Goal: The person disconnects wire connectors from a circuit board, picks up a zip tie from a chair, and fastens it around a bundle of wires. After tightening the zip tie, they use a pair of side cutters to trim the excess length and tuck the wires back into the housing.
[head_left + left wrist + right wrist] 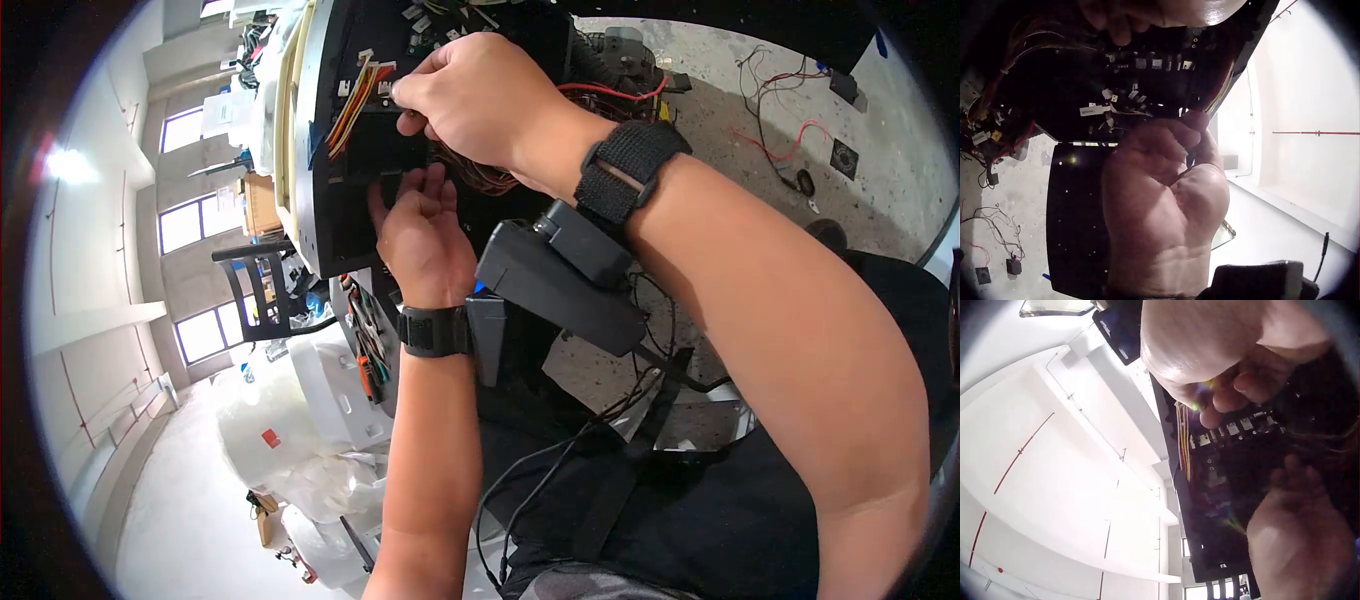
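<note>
A black computer chassis (335, 200) stands open, its board and white connectors (1147, 62) showing inside. My right hand (405, 100) is at the upper edge and pinches a small white connector (384, 72) on a bundle of yellow, orange and red wires (350, 108). The right wrist view shows those fingertips (1210, 412) over the row of connectors (1235, 428), beside the wires (1182, 434). Just below, my left hand (400, 190) has its fingers curled on the chassis edge; in the left wrist view the curled fingers (1188, 128) reach into the case.
Loose red and black wires (790, 130) lie on the concrete floor at the right. White plastic bags (290, 420), a black chair (255, 290) and a rack of screwdrivers (365, 345) crowd the left below the chassis. More wiring (991, 144) hangs inside the case.
</note>
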`<action>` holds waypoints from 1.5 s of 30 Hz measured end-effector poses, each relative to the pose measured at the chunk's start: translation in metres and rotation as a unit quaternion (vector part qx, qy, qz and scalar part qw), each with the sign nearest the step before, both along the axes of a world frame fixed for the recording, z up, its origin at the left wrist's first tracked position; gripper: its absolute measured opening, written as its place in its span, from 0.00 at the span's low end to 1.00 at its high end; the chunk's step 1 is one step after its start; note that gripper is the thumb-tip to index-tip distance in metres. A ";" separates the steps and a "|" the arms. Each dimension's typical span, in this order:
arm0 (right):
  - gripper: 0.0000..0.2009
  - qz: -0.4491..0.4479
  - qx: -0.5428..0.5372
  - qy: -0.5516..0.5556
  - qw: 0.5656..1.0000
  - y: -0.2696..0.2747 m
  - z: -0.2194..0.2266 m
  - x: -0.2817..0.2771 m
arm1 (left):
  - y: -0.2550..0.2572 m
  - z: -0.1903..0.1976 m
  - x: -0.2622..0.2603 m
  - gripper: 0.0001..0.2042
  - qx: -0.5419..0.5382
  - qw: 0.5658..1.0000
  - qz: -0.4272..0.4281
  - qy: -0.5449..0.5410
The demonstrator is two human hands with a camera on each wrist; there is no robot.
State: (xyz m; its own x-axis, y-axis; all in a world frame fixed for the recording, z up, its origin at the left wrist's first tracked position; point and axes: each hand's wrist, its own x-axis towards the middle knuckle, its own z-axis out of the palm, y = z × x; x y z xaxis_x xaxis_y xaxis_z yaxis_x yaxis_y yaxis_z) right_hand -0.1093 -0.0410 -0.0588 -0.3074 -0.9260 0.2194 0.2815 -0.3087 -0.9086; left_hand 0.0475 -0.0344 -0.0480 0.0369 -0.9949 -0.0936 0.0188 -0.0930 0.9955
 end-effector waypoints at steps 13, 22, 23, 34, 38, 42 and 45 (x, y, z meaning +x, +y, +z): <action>0.12 0.067 0.052 0.014 0.996 0.001 0.013 -0.024 | 0.037 0.009 -0.035 0.37 -0.019 0.999 0.010 -0.032; 0.12 0.134 0.024 0.120 0.983 0.007 -0.025 -0.053 | 0.027 0.042 -0.065 0.19 -0.021 0.996 0.018 0.082; 0.12 0.149 0.034 0.110 0.982 0.007 -0.033 -0.055 | 0.026 0.045 -0.070 0.17 -0.013 0.996 0.022 0.089; 0.11 0.078 0.063 -0.056 0.993 -0.005 -0.039 -0.046 | 0.050 0.061 -0.035 0.15 -0.025 0.980 -0.058 0.186; 0.09 0.061 0.048 -0.102 0.992 -0.007 -0.035 -0.020 | 0.053 0.069 -0.055 0.16 -0.007 0.972 0.022 0.235; 0.08 0.064 0.054 -0.099 0.992 -0.002 -0.034 0.007 | 0.055 0.071 -0.057 0.19 -0.011 0.952 0.027 0.305; 0.08 0.073 0.087 -0.085 0.990 0.002 -0.028 0.018 | 0.055 0.074 -0.055 0.21 -0.008 0.954 0.016 0.298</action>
